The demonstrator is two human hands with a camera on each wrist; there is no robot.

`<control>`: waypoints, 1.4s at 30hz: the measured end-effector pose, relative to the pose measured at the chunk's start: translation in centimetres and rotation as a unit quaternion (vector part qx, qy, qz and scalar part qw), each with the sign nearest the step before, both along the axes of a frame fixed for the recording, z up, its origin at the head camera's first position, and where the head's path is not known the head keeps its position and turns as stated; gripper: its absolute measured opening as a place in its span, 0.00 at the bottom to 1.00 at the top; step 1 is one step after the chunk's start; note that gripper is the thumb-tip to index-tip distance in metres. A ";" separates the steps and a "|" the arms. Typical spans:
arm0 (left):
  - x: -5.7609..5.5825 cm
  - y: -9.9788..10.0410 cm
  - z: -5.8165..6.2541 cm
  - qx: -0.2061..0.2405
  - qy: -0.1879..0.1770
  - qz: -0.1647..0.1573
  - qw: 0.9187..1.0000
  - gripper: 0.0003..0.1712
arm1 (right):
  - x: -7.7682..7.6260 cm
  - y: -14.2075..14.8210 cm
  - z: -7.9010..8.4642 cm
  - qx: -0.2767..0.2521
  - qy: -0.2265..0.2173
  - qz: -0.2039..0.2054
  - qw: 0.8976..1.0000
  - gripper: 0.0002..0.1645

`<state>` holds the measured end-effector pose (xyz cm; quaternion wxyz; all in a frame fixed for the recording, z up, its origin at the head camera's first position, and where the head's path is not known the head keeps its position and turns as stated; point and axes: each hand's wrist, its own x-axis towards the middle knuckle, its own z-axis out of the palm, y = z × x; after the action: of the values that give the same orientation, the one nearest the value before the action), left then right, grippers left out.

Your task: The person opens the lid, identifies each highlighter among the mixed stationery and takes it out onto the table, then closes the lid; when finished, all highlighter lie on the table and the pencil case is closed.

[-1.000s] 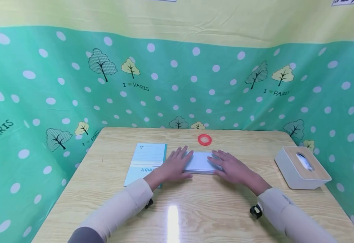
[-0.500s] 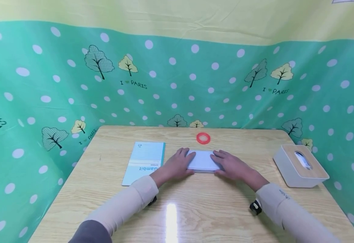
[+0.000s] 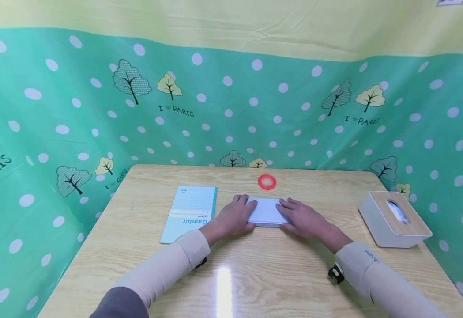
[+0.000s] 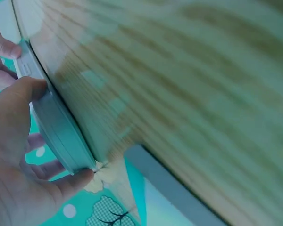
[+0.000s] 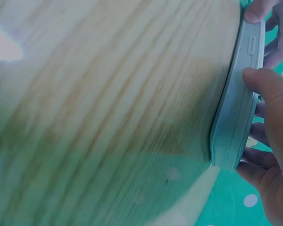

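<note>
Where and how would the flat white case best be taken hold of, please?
Probably at its left and right ends, one grip from each side, as the left grip and right grip hold it now. The white case lies flat on the table, its underside covered, while its side walls offer something to pinch.

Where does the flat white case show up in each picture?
Head: flat white case, below and right of centre, between left hand and right hand.
Left wrist: flat white case, left side, slanting down rightward.
Right wrist: flat white case, upper right, slanting down leftward.
Landmark in all three: green dotted cloth.
</note>
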<state>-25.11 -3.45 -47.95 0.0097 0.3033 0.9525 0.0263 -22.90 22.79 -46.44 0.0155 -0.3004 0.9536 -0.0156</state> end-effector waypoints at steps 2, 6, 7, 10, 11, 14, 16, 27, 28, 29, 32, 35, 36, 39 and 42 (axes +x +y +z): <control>0.0 0.1 -0.1 -0.007 0.011 -0.002 1.000 0.41 | -0.1 0.0 -0.1 0.006 0.004 0.005 1.000 0.42; 0.2 0.3 -0.5 -0.027 0.035 -0.003 0.999 0.38 | -0.3 0.0 -0.3 0.016 0.007 0.013 1.000 0.42; 0.2 0.3 -0.5 -0.031 0.043 -0.004 0.999 0.38 | -0.4 0.0 -0.3 0.018 0.007 0.014 1.000 0.42; 0.3 0.6 -0.7 -0.042 0.062 -0.008 0.997 0.37 | -0.3 0.0 -0.4 0.024 0.012 0.013 1.000 0.41; 0.3 0.6 -0.7 -0.044 0.068 -0.008 0.997 0.36 | -0.3 0.0 -0.4 0.025 0.014 0.012 1.000 0.41; 0.3 0.8 -0.5 -0.050 0.076 -0.007 0.996 0.36 | -0.2 0.0 -0.1 0.026 0.014 0.011 0.999 0.41; 0.3 0.8 -0.4 -0.054 0.077 -0.007 0.996 0.37 | -0.2 0.1 0.2 0.025 0.011 0.015 1.000 0.40; -0.5 -0.8 -0.2 0.028 -0.028 -0.004 0.999 0.48 | -0.9 0.4 1.5 0.003 -0.038 0.018 0.999 0.39; -0.5 -1.1 -0.1 0.034 -0.040 -0.001 0.999 0.48 | -0.9 0.3 1.6 -0.003 -0.044 0.014 0.999 0.39; -0.5 -1.4 -0.1 0.046 -0.054 0.002 0.997 0.48 | -1.0 0.3 1.7 -0.011 -0.049 0.010 0.999 0.38; -0.5 -2.3 0.0 0.088 -0.079 0.007 0.993 0.49 | -1.3 0.3 1.9 -0.030 -0.048 0.002 0.998 0.35; -0.6 -3.1 -0.1 0.124 -0.092 0.012 0.988 0.50 | -1.4 0.6 2.3 -0.045 -0.035 0.000 0.998 0.32; -0.7 -3.3 -0.1 0.132 -0.093 0.012 0.987 0.50 | -1.5 0.7 2.4 -0.049 -0.031 0.000 0.998 0.31; -0.8 -3.8 -0.2 0.156 -0.101 0.016 0.982 0.53 | -1.6 1.1 2.8 -0.070 -0.023 0.007 0.997 0.27; -0.7 -4.2 -0.2 0.178 -0.120 0.027 0.976 0.58 | -1.9 1.2 3.1 -0.088 -0.024 0.013 0.996 0.25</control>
<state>-25.83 -7.68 -48.13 0.0694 0.2687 0.9322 0.2323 -24.84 24.04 -43.35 0.0124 -0.3129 0.9437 -0.1069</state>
